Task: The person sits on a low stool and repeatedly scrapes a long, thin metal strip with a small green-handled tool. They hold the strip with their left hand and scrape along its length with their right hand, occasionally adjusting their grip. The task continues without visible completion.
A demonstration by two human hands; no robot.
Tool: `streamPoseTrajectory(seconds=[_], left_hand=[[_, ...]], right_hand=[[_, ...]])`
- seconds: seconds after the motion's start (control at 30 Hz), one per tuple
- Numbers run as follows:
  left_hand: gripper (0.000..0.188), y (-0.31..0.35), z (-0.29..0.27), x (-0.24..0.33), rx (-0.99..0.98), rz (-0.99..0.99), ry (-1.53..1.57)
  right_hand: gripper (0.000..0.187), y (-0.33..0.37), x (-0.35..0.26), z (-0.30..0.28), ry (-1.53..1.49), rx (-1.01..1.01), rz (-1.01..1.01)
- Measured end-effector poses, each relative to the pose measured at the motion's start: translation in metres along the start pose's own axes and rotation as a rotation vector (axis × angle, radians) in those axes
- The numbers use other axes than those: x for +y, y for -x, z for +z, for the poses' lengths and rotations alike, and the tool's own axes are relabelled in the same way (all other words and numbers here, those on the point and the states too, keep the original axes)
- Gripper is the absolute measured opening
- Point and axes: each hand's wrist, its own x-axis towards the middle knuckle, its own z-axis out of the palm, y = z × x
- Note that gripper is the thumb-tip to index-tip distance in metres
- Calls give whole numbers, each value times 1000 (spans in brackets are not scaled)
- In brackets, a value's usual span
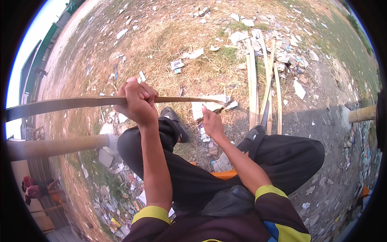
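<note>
A long, flat bamboo strip (68,105) runs across from the far left, held off the ground and nearly level. My left hand (139,99) is closed round it, knuckles up, in front of my left knee. Beyond that grip the strip narrows to a thin end over a pale scrap of paper on the ground. Just below this thin end is my right hand (212,124), with its fingers curled in and the thumb pointing up. What lies inside those fingers, if anything, cannot be made out.
Several split bamboo strips (252,84) lie ahead on the right, near my right shoe (254,135). Thick bamboo poles jut in at left (60,147) and right (361,114). Paper scraps litter dry grass. An orange seat (224,175) shows beneath me. Another person (38,191) is far left.
</note>
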Motion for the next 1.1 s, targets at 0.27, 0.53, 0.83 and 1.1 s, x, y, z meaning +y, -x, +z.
streamPoseTrajectory(seconds=[0.27,0.53,0.83,1.1], left_hand=[[34,5,3,4,94,46,-61],[34,8,8,6,100,74,-56],[37,13,16,6,107,76,-96],[34,7,23,2,158,48,-117]], right_hand=[[59,3,-7,12,11,17,8],[62,-3,8,8,114,36,73],[63,-11,43,5,100,3,113],[65,-21,24,16,-9,24,88]])
